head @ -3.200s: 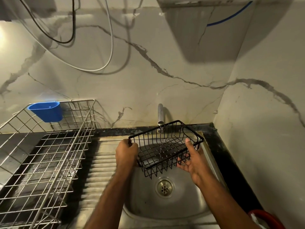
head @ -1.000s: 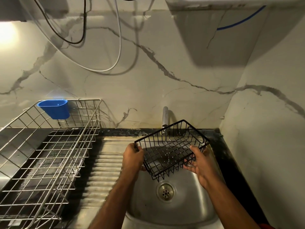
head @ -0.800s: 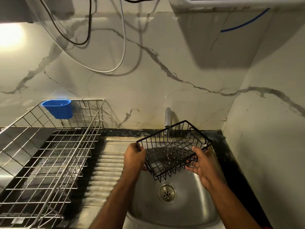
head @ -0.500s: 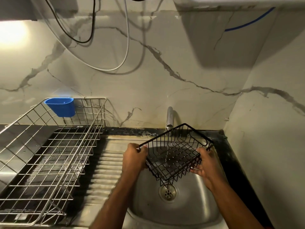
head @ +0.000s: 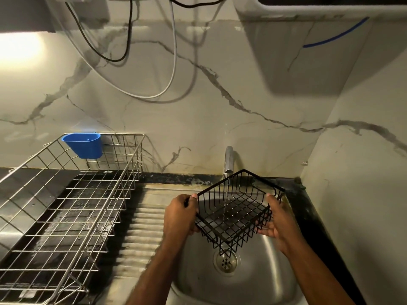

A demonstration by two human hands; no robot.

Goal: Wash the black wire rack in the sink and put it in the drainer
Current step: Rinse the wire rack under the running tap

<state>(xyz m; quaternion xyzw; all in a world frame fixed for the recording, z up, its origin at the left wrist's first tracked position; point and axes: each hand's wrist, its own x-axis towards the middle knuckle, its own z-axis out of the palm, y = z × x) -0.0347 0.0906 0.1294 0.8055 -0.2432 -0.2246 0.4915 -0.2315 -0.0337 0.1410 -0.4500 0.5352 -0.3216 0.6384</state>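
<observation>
You hold the black wire rack [head: 236, 211] over the sink [head: 253, 280] with both hands, tilted so one corner points down at the drain [head: 225, 261], and a thin stream from the tap [head: 228, 159] falls through its mesh floor. Your left hand [head: 179, 213] grips the left rim with the thumb hooked over the top wire and the fingers curled beneath; your right hand [head: 278, 221] cups the right side, thumb on the rim and fingers spread under the base. The stream looks to reach only the middle of the floor, so turn the rack slowly under it, bringing each wall and corner through the water in turn. Keep it low over the bowl so splashes stay inside. Wet wire is likely slippery, so shift one hand at a time. The drainer [head: 66, 208] stands well to the left, with a blue cup [head: 84, 145] hooked on its far rim.
</observation>
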